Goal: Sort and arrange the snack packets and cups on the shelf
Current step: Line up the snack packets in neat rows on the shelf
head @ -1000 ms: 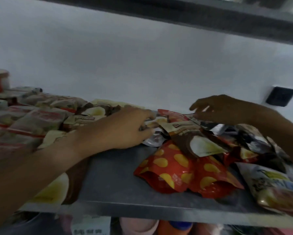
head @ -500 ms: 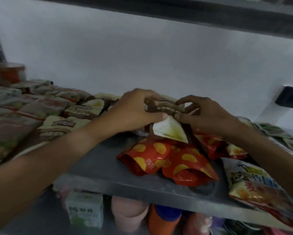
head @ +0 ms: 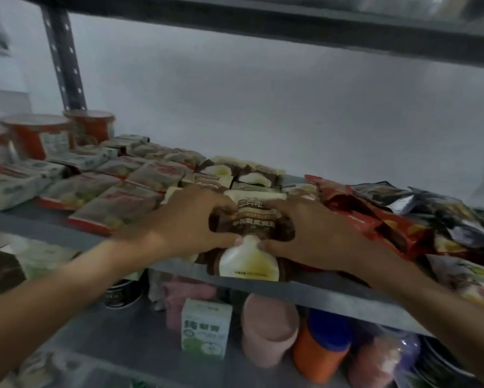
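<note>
Between the two hands, at the front edge of the grey shelf [head: 319, 292], a brown and cream snack packet [head: 252, 242] is held. The left hand [head: 185, 222] is curled round the packet's left side, its thumb pressed near the lower middle and its fingers hooked over the top. The right hand [head: 311, 233] is curled round the right side in the same way, thumb low and fingers over the upper edge. The packet's pale lower part is seen hanging slightly past the shelf edge.

Just behind the hands, more brown and cream packets [head: 243, 175] are laid flat in a group. To the left of the left hand, rows of pale packets with red edges [head: 117, 203] are set side by side, and further left, at the back, three orange cups with lids [head: 39, 135] are stood near the perforated metal upright [head: 64, 60]. To the right of the right hand, red packets [head: 375, 219] are heaped loosely, and beyond them dark and silver packets [head: 431, 208] are piled without order. A yellowish packet [head: 476, 281] is seen at the far right, close to the right forearm.

Below the hands, on the lower shelf, a white and green carton [head: 206, 329], a pink cup [head: 269, 329] and an orange container with a blue top [head: 325, 348] are stood next to one another.
</note>
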